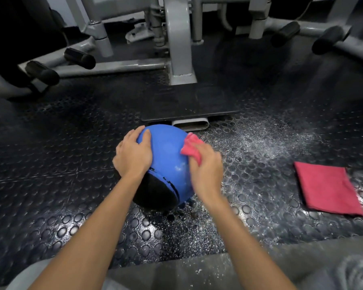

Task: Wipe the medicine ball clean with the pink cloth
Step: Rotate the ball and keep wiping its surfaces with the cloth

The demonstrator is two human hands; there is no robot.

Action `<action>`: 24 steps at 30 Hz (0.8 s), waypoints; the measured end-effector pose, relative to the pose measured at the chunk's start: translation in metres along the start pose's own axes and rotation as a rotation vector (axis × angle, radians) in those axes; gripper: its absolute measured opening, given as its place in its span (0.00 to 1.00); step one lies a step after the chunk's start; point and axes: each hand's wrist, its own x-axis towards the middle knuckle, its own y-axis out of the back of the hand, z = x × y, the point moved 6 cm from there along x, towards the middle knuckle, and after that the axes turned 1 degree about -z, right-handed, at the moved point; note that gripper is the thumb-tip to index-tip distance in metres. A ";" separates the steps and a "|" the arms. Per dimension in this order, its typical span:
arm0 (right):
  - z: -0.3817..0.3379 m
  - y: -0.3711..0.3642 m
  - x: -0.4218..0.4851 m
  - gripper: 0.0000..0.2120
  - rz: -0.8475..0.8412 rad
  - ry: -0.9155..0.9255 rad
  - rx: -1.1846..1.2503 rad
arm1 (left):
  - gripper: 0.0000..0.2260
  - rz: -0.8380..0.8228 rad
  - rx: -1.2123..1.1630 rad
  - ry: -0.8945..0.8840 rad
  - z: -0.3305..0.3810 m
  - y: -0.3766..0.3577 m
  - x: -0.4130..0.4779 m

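Note:
A blue and black medicine ball (167,155) sits on the studded black rubber floor in the middle of the head view. My left hand (132,153) lies on its upper left side with fingers spread over the top. My right hand (205,168) grips a bunched pink cloth (190,149) and presses it against the ball's right side; the hand is blurred. White smears show on the blue surface near the cloth.
A second pink cloth (327,188) lies folded flat on the floor to the right. White powder is scattered over the floor (260,143) around the ball. A grey gym machine frame (179,49) with black foot pads stands behind. My grey trousers fill the bottom edge.

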 end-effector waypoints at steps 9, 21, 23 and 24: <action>-0.005 -0.018 -0.023 0.12 0.031 0.137 0.028 | 0.18 -0.039 -0.062 0.105 -0.015 0.005 0.014; -0.027 -0.019 -0.038 0.15 0.036 0.214 -0.020 | 0.16 -0.003 -0.044 0.134 -0.010 0.004 0.017; -0.018 -0.017 -0.015 0.13 0.013 0.148 0.003 | 0.17 0.008 -0.049 0.130 -0.015 0.006 0.015; -0.011 -0.016 -0.002 0.12 0.011 0.060 0.040 | 0.17 0.016 -0.047 0.139 -0.015 0.006 0.014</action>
